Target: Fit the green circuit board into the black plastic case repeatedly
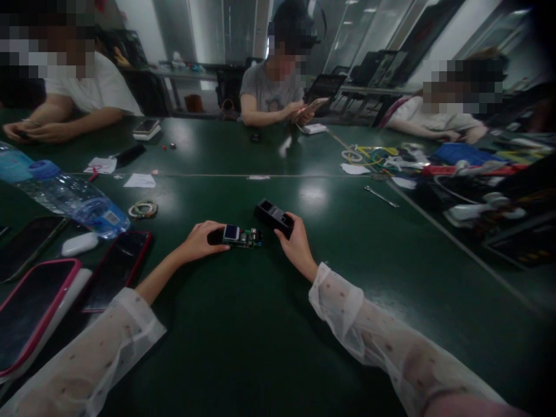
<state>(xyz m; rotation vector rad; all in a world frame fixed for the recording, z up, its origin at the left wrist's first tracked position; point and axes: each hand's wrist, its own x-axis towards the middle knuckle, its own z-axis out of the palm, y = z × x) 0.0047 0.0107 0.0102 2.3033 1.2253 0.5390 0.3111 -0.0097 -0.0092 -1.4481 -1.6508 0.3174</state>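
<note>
My left hand (203, 242) grips one end of a small green circuit board (249, 237) with a little square screen (231, 232) on it. Thumb and fingers are closed around that end, which is dark and partly hidden. To the right, my right hand (296, 240) is closed on the near end of a black plastic casing (271, 214) with rectangular openings in its upper face. The casing is tilted, its far end pointing up and left. Casing and board are close together but apart, both just over the green table (243, 324).
Phones (117, 269), a white earphone case (80, 244), a water bottle (73, 197) and a bracelet (143, 209) lie on the left. A wrench (381, 196) and tangled cables (382, 156) lie on the right. Several people sit across the table; one holds a phone (315, 106).
</note>
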